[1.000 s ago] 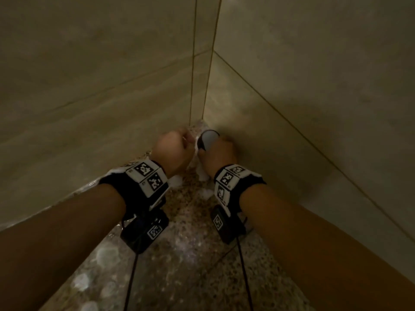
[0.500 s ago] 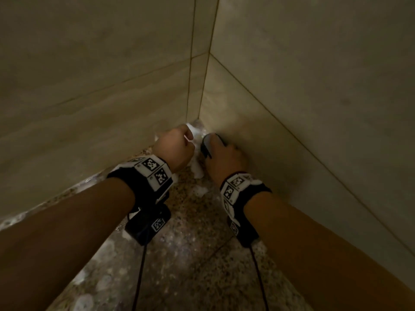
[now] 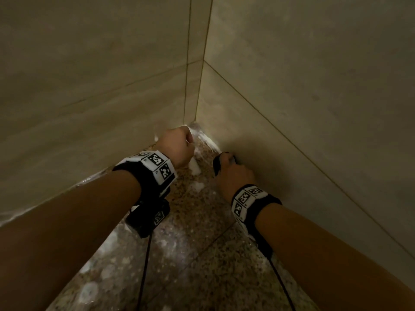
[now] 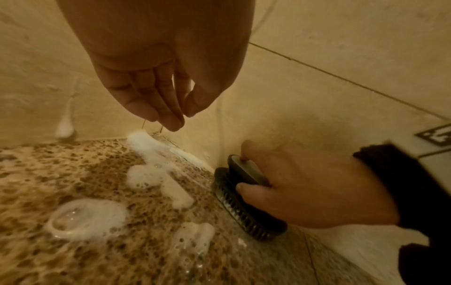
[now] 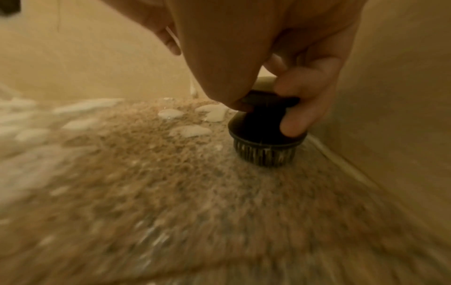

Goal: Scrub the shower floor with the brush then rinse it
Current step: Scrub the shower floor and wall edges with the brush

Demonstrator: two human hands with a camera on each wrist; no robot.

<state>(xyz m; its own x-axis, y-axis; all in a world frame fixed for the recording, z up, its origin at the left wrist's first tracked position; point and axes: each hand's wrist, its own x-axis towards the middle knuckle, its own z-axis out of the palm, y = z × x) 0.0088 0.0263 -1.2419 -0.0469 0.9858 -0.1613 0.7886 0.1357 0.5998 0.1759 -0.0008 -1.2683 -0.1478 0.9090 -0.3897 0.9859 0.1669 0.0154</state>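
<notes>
A round black scrub brush (image 3: pixel 221 161) (image 4: pixel 244 212) (image 5: pixel 263 154) stands bristles-down on the wet speckled shower floor (image 3: pixel 202 254) (image 4: pixel 73 173) (image 5: pixel 195 212), close against the right wall. My right hand (image 3: pixel 235 176) (image 4: pixel 317 189) (image 5: pixel 292 86) grips its knob from above, thumb and fingers curled round it. My left hand (image 3: pixel 177 147) (image 4: pixel 158 77) hovers over the corner, fingers hanging loosely with nothing in them. White foam patches (image 4: pixel 146 175) (image 3: pixel 194 167) (image 5: pixel 190 131) lie between the two hands.
Beige tiled walls (image 3: pixel 89 86) (image 3: pixel 314 86) meet in a corner just beyond my hands, so the space is narrow. More foam and bubbles (image 3: pixel 89 292) dot the floor on the near left. Sensor cables (image 3: pixel 143 265) hang from both wrists.
My right hand has drawn the brush back from the corner along the right wall, towards me. The left hand has stayed near the corner.
</notes>
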